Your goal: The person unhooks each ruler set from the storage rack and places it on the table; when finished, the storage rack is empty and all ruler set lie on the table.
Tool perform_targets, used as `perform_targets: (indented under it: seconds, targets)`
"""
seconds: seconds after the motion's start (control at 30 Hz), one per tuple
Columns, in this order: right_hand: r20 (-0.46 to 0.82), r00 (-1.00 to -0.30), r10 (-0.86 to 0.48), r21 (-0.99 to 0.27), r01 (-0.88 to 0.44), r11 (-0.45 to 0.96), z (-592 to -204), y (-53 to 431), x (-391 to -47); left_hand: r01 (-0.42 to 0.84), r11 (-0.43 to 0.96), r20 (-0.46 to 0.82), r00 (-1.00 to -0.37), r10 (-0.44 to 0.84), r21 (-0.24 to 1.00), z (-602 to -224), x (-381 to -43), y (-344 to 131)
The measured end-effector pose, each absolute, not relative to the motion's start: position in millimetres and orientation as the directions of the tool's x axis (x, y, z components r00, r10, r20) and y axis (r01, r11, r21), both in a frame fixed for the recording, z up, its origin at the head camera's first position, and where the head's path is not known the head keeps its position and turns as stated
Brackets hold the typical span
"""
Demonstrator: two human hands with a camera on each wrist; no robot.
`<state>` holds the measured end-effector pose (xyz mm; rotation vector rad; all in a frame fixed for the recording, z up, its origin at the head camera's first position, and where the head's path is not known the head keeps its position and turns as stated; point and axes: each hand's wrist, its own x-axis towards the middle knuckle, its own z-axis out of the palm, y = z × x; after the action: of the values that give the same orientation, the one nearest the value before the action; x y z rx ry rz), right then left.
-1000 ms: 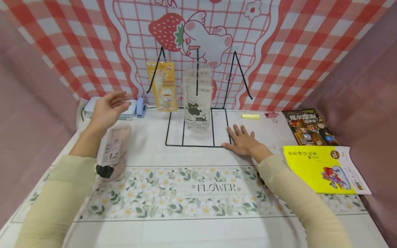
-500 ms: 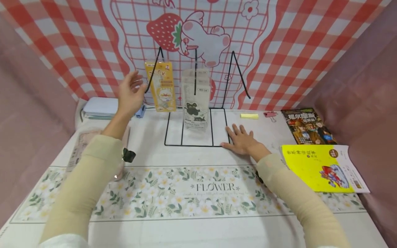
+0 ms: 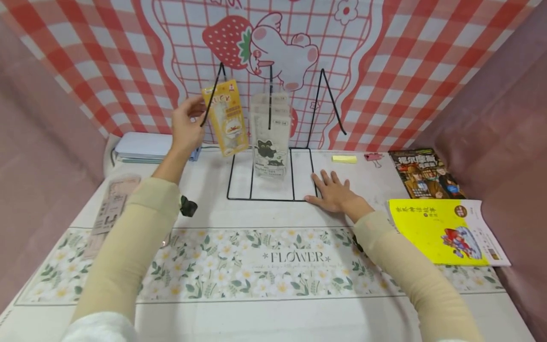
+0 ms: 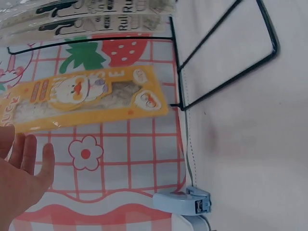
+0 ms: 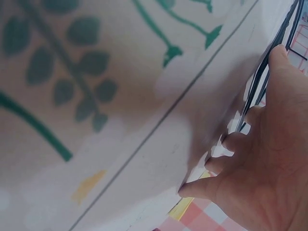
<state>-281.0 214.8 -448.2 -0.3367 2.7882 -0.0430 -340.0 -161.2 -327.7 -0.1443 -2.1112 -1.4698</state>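
The yellow packet [image 3: 228, 118] hangs, tilted, at the left hook [image 3: 208, 107] of the wire rack [image 3: 261, 199], just left of centre in the upper half of the head view. It appears light, semi-stiff and smooth-faced; hold it by a side edge near the top, clear of the hook, and avoid bending the clear window, which shows pale contents too indistinct to identify. The left hand [image 3: 188, 126] has its fingertips at the packet's upper left edge; whether they pinch it cannot be told. The right hand [image 3: 335, 192] grasps nothing and lies with fingers spread at the rack's base. At centre, the clear packets [image 3: 272, 149] hang one behind another, their contents unclear. At left on the worktop [image 3: 256, 318], the pink pouch [image 3: 107, 204] does not show its contents.
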Motion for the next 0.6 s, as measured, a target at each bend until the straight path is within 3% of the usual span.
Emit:
perform_targets:
  seconds: [0.27, 0.6]
  targets:
    - [-0.323, -0.913, -0.250, -0.072, -0.240, 0.968, -449.3, 211.6, -281.4, 0.362, 0.398, 0.484, -0.834, -0.266, 0.843, -329.9, -336.2, -163.4]
    - [-0.322, -0.917, -0.234, -0.078, -0.221, 0.972, -445.2, 213.3, -279.0, 0.430, 0.376, 0.515, -0.842, -0.161, 0.821, -331.6, -316.1, -173.0]
